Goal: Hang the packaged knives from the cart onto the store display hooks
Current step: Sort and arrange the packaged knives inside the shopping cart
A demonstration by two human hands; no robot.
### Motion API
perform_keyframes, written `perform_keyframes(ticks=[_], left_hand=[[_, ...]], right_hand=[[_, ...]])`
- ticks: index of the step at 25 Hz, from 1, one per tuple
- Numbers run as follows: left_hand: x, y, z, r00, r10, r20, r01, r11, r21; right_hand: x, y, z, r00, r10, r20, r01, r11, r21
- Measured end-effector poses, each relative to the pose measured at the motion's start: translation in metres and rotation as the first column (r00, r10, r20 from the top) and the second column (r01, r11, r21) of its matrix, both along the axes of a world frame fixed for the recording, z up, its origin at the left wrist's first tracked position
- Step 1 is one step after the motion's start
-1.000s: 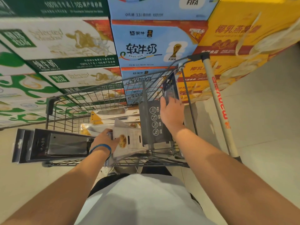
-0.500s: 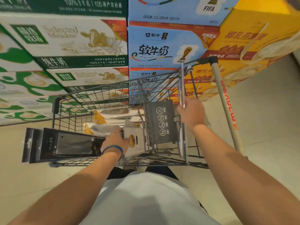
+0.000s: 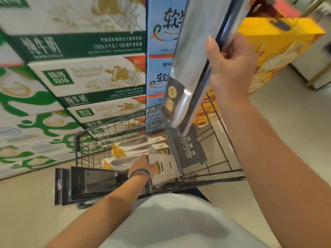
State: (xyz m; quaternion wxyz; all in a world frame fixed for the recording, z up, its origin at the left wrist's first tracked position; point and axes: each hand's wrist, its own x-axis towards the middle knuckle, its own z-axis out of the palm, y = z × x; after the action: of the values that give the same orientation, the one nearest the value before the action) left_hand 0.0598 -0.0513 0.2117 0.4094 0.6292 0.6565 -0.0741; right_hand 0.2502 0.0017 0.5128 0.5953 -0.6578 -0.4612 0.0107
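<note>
On a pale shop floor [image 3: 286, 126], stacked milk cartons [image 3: 89, 77] wall in the wire cart [image 3: 217, 158]. The right hand [image 3: 231, 68] grips a dark packaged knife [image 3: 193, 68] high above the basket. The left hand [image 3: 143, 166], lower down, clutches white knife packs [image 3: 167, 167], with black boxed knives [image 3: 89, 183] jutting out to its left.

Green-white milk cartons [image 3: 86, 77] — black knife pack [image 3: 172, 102]

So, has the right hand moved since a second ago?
Yes. The right hand, gripping a dark knife package, has gone up from beside the grey seat flap to well above it.
</note>
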Motion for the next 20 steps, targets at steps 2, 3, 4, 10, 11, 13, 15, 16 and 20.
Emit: perform_keyframes(ticks=[2,3,4,10,11,13,15,16,20], left_hand=[[-0.005,0.001,0.000,1.000,-0.010,0.001,0.010,1.000,-0.003],[-0.008,0.003,0.000,1.000,-0.011,0.006,0.011,1.000,-0.003],[-0.011,0.004,-0.001,1.000,-0.005,0.016,0.005,1.000,-0.004],[-0.020,0.007,-0.011,0.998,-0.050,-0.028,0.050,0.999,0.014],[-0.019,0.007,-0.012,0.998,-0.058,-0.018,0.059,0.998,0.023],[-0.017,0.008,-0.013,0.997,-0.072,-0.012,0.072,0.997,0.034],[-0.015,0.008,-0.014,0.996,-0.082,-0.025,0.083,0.996,0.045],[-0.014,0.008,-0.015,0.995,-0.096,-0.037,0.098,0.994,0.053],[-0.013,0.013,-0.014,0.990,-0.130,-0.049,0.131,0.991,0.018]], right_hand=[[-0.025,0.006,-0.002,0.998,0.036,-0.060,-0.035,0.999,0.016],[-0.040,0.005,-0.008,0.996,0.054,-0.069,-0.055,0.998,-0.011],[-0.054,0.002,-0.017,0.994,0.077,-0.077,-0.082,0.994,-0.066],[-0.095,-0.038,-0.102,0.983,0.167,0.077,-0.114,0.882,-0.458],[-0.095,-0.049,-0.110,0.986,0.143,0.090,-0.090,0.896,-0.435],[-0.102,-0.075,-0.119,0.989,0.118,0.088,-0.075,0.920,-0.386],[-0.109,-0.100,-0.125,0.973,0.212,0.090,-0.183,0.949,-0.257],[-0.110,-0.110,-0.127,0.959,0.253,0.129,-0.229,0.957,-0.175],[-0.097,-0.124,-0.146,0.905,0.171,0.390,-0.099,0.975,-0.198]])
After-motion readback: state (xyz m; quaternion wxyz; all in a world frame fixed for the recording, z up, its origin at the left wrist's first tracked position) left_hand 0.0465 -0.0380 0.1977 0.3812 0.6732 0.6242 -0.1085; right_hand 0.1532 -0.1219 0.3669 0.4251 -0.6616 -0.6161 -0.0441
